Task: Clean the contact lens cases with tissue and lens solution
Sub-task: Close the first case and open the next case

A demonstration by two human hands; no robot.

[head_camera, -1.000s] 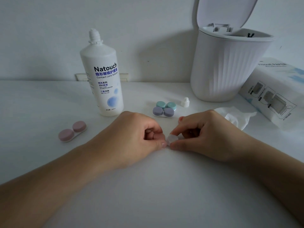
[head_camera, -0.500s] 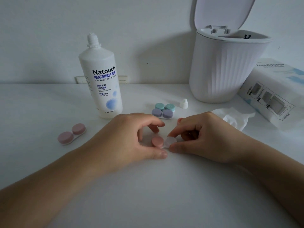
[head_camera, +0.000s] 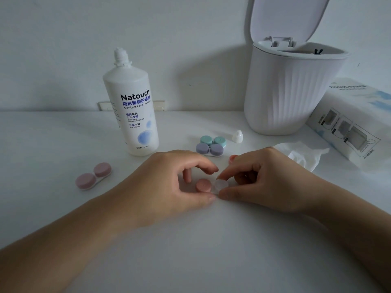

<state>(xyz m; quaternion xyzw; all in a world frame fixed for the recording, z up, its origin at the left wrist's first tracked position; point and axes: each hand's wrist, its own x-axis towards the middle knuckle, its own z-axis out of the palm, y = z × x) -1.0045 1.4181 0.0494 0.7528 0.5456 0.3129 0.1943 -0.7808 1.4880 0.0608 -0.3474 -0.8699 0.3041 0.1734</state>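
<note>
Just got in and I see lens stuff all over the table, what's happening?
A person is working on one contact lens case on the table. The right hand pinches its uncapped clear well; the left hand curls round the pink-capped end. The solution bottle stands behind with its cap off. Three other cases sit closed; a tissue lies by the right hand.

We see two bare forearms reaching in from the lower corners, with no sleeve, cuff, watch or band on either of them as far as the edge of the view. Our left hand (head_camera: 169, 182) and right hand (head_camera: 262, 182) wear no rings and no gloves. The fingernails are short and plain, with no polish on those that we can make out.
</note>
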